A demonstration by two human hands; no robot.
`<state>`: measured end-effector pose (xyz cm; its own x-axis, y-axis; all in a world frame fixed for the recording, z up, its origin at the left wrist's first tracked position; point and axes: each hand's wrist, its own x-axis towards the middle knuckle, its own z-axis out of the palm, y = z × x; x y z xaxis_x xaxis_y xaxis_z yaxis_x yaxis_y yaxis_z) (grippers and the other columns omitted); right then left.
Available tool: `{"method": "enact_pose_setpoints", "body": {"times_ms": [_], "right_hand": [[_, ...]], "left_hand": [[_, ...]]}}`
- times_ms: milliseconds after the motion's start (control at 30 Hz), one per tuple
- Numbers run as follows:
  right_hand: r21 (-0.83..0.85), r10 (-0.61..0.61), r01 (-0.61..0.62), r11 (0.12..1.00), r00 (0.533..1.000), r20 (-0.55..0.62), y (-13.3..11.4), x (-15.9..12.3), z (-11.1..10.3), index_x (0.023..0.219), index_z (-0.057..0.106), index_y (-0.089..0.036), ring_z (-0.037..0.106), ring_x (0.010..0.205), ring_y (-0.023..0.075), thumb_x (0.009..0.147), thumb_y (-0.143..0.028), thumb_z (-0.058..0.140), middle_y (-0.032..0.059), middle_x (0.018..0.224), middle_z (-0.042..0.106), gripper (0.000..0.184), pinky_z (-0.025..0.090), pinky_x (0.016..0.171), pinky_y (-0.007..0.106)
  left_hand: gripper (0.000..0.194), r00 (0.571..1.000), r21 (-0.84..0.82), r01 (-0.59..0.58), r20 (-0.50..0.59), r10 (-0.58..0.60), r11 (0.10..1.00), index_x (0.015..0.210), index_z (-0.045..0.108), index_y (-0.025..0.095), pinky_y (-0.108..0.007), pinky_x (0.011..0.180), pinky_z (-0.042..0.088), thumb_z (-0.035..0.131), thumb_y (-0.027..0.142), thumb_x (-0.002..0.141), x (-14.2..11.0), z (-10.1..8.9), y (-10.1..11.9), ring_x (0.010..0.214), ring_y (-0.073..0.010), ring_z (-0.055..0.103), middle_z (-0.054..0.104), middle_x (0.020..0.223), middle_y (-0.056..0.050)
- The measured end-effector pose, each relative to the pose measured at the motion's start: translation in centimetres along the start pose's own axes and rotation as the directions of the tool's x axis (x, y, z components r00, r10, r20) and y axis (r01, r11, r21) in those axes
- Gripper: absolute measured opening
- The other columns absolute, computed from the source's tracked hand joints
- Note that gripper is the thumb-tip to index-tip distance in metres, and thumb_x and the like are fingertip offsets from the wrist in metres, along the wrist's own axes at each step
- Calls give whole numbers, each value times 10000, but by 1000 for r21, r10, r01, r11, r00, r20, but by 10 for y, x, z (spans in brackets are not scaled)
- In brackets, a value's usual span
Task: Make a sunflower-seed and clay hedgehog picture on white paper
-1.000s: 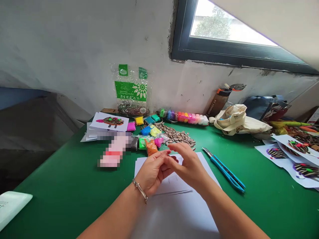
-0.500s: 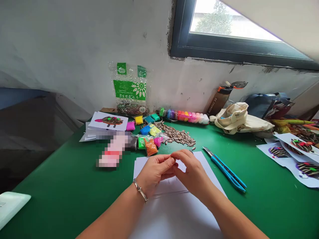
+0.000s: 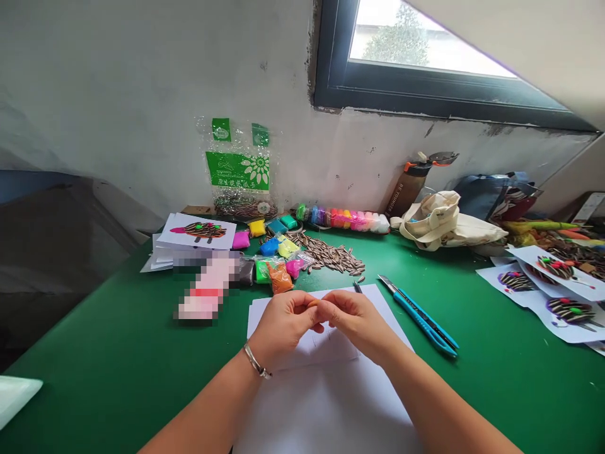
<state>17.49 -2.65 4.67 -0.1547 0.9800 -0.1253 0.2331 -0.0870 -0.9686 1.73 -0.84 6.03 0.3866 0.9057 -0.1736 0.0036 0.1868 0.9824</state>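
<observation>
My left hand, with a silver bracelet at the wrist, and my right hand meet fingertip to fingertip above white paper. Between their pinched fingers shows a small bit of orange modelling clay, mostly hidden by the fingers. Short pencil-like strokes mark the upper sheet below the hands. Just beyond them lies an orange clay packet, its wrapper sticking up. The dark tip of a pen-like thing pokes out past the paper's top edge.
A blue utility knife lies right of the paper, blade out. Sunflower seeds are heaped behind, near several clay packets. Seed-decorated pictures lie at left and right. A bottle and cloth bag stand by the wall.
My right hand's fingers have lowered and drawn in against the left fingertips, and orange clay now shows between them. The view has shifted slightly to the right.
</observation>
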Motion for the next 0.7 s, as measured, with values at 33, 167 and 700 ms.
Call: {"method": "enact_pose_setpoints", "body": {"times_ms": [33, 167, 700], "right_hand": [[12, 10, -10, 1000, 1000, 18, 0, 0, 0, 724, 640, -157, 518, 638, 121, 808, -456, 571, 2, 667, 600, 319, 409, 601, 240], [82, -5, 1, 997, 999, 54, -3, 1, -2, 699, 626, -152, 516, 647, 119, 837, -467, 526, 15, 680, 594, 358, 414, 590, 230], [199, -4, -10, 980, 997, 73, -3, 1, -2, 690, 636, -154, 474, 601, 101, 810, -453, 574, -3, 648, 562, 328, 379, 554, 224]], "left_hand": [[289, 1000, 6, -2, 6, 2, 1000, 659, 678, 132, -272, 586, 491, 745, 411, 685, 0, 1, 1, 589, -169, 621, 631, 586, -29], [294, 997, -90, 28, 67, -22, 996, 749, 708, 125, -316, 675, 520, 746, 411, 691, 0, -1, -1, 682, -196, 651, 680, 715, -61], [334, 973, -161, 98, 224, -60, 982, 946, 705, 140, -332, 770, 510, 683, 421, 769, 1, -13, -3, 780, -195, 638, 677, 845, -91]]}}
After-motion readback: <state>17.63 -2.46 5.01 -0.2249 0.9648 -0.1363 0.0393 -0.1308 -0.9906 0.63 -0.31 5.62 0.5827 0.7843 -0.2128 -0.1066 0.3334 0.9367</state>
